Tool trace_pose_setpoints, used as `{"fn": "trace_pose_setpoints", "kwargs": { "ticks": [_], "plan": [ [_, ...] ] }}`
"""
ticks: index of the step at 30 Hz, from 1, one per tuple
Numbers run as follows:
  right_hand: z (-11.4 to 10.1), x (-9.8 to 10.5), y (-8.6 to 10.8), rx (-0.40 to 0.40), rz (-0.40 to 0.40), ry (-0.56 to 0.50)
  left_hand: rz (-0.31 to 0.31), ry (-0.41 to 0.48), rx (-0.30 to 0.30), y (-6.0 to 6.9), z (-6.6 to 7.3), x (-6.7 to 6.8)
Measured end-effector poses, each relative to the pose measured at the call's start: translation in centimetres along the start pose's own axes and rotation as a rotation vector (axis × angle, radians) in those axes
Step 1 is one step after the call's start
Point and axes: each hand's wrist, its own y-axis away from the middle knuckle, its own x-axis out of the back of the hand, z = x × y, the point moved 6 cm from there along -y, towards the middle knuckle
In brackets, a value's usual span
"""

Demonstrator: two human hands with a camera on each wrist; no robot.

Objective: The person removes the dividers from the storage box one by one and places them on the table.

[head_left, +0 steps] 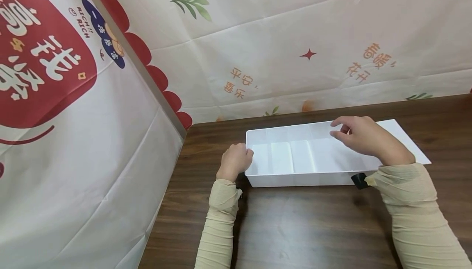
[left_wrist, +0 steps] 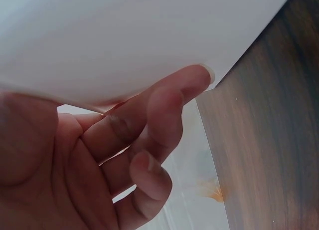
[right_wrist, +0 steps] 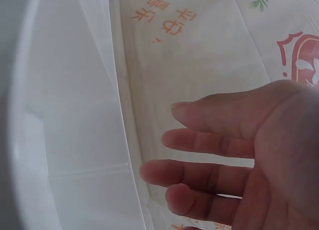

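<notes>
A long white box [head_left: 302, 179] with an open top and faint ridges across its floor lies on the table. At its left end my left hand [head_left: 236, 160] grips the end wall. The left wrist view shows the fingers [left_wrist: 164, 105] along the outer face of the white wall [left_wrist: 124, 40], with the rim by the thumb's base. My right hand [head_left: 363, 138] hovers over the right part of the box, holding nothing. In the right wrist view its fingers [right_wrist: 194, 172] are loosely bent, apart from the box wall [right_wrist: 89, 140].
A flat white piece [head_left: 402, 138] extends at the box's right end, partly hidden by the right arm; whether it is joined to the box I cannot tell. A dark wooden table [head_left: 295, 224] lies beneath. Printed cloths [head_left: 280, 56] hang behind and at the left [head_left: 110, 170].
</notes>
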Motion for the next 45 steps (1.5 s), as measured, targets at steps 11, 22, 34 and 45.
{"fn": "trace_pose_setpoints", "kwargs": {
  "ticks": [11, 22, 34, 45],
  "plan": [
    [-1.2, -1.0, -0.8, 0.013, -0.016, -0.021, 0.002, -0.012, 0.001, -0.1, 0.3, 0.0],
    [-2.5, -2.0, -1.3, 0.054, -0.032, -0.02, 0.006, -0.021, 0.009, -0.1, 0.1, 0.2],
    [-3.7, -3.0, -1.4, 0.077, -0.052, -0.004, 0.015, -0.024, 0.001, -0.1, 0.1, 0.0],
    [-4.3, -3.4, -1.5, 0.09, -0.073, 0.013, 0.016, -0.013, -0.004, 0.0, 0.1, 0.0]
  ]
}}
